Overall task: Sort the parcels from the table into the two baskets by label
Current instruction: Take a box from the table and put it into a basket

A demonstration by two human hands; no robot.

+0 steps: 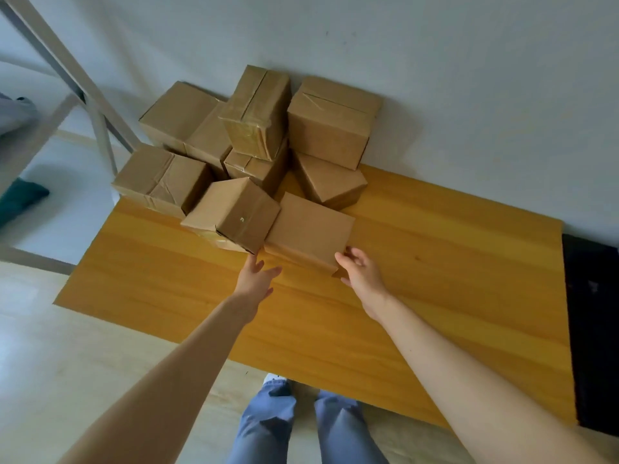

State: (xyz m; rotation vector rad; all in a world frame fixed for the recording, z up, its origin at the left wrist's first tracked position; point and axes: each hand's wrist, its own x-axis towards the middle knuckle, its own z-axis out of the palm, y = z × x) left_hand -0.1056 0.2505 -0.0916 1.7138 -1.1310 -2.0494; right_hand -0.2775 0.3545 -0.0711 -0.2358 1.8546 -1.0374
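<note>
Cardboard parcel (310, 229), flat, square; right hand (360, 274) pinches corner.

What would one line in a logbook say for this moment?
step: hands at front parcel | left hand: open, beside it | right hand: at its near right corner, grip unclear | baskets: not in view

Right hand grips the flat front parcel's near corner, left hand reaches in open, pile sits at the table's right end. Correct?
No: the head view shows the pile at the table's left end, against the wall. The right hand does grip the flat front parcel's near corner; the left hand reaches in open.
</note>
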